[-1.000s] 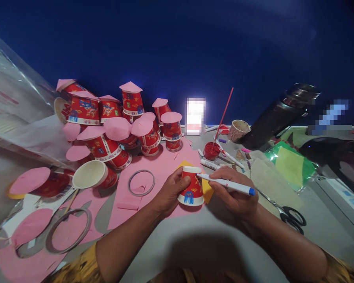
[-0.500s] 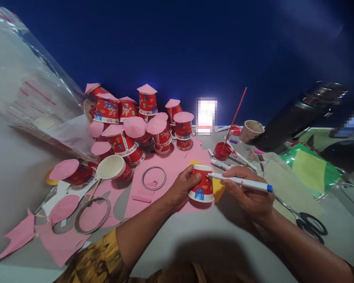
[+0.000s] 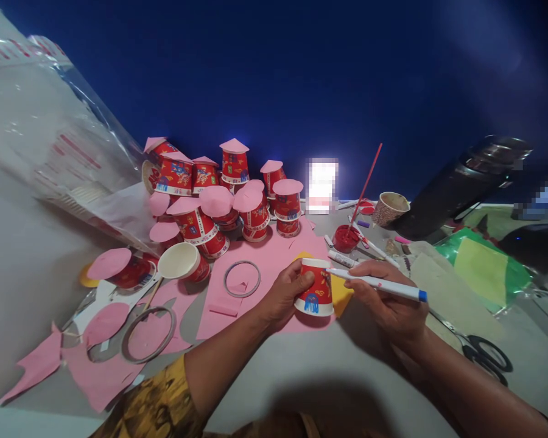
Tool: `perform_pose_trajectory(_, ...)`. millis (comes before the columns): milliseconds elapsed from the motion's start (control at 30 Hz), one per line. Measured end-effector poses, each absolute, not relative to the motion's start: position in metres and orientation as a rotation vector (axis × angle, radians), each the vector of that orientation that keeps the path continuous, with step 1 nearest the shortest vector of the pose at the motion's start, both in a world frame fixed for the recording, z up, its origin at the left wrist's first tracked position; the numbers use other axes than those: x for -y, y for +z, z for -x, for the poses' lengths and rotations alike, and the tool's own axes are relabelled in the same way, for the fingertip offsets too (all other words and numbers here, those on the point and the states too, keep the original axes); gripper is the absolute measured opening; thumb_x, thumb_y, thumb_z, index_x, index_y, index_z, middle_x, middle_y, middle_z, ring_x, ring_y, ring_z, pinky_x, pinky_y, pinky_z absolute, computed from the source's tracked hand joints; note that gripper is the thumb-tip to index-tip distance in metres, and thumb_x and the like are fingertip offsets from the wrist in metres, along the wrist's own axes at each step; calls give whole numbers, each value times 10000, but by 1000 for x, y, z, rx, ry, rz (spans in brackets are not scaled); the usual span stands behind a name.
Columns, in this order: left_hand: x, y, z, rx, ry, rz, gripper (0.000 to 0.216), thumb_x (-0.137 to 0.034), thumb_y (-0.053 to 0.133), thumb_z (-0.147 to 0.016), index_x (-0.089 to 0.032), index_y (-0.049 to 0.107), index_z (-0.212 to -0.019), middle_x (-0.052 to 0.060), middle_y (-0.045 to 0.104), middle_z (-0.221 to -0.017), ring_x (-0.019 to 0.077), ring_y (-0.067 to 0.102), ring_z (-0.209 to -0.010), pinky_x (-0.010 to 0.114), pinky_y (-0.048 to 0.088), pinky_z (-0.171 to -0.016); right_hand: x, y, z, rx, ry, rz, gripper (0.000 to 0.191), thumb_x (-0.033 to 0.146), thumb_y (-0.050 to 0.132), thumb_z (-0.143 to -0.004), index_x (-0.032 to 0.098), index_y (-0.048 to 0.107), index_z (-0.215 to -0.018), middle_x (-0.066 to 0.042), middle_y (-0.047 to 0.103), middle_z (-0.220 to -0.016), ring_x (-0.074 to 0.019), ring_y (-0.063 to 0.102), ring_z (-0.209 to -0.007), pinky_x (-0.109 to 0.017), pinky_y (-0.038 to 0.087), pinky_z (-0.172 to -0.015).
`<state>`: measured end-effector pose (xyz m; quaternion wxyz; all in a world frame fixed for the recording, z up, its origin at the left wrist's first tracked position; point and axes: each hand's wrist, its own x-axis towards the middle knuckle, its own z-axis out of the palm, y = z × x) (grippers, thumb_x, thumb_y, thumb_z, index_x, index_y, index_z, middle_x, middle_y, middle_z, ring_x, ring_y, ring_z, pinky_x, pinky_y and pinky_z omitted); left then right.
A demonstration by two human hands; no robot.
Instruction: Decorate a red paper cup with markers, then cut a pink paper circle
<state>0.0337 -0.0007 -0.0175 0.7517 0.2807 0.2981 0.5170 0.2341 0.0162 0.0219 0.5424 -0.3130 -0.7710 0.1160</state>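
My left hand [image 3: 287, 293] grips a red patterned paper cup [image 3: 318, 291] by its left side. The cup is upside down, its white rim at the bottom, with a blue drawn patch just above that rim. In my right hand [image 3: 393, 307] is a white marker pen [image 3: 383, 285] with a blue end. Its tip is at the cup's upper right side; whether it touches is too fine to tell. Beneath lies pink paper [image 3: 274, 267], with a grey ring [image 3: 242, 278] on it. Further back stand several red paper cups [image 3: 256, 222] topped with pink paper cones [image 3: 235, 146].
A jar of red paint [image 3: 346, 239] holds a thin stick, with loose markers around it. To the right are scissors [image 3: 488, 353], a green packet [image 3: 479, 267] and a black flask [image 3: 456, 182]. Plastic-wrapped cups [image 3: 91, 198] and an open cup [image 3: 178, 260] are at left.
The whole view has shifted slightly, so things sit a little lower and further right. The marker tip has moved slightly to the right on the cup. Both hands keep their hold.
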Motion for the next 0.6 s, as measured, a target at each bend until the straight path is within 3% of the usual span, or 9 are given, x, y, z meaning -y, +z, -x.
perform_pose_trajectory(600, 1, -11, -31, -943, 1320, -781, 641, -319, 960, -736, -258, 675, -1308, 70, 707, -1247, 252, 644, -1150, 354, 544, -971, -20, 21, -237, 1776, 316, 756, 82, 245, 698, -996, 237, 777, -976, -46, 819, -847, -208, 786, -705, -296, 632, -623)
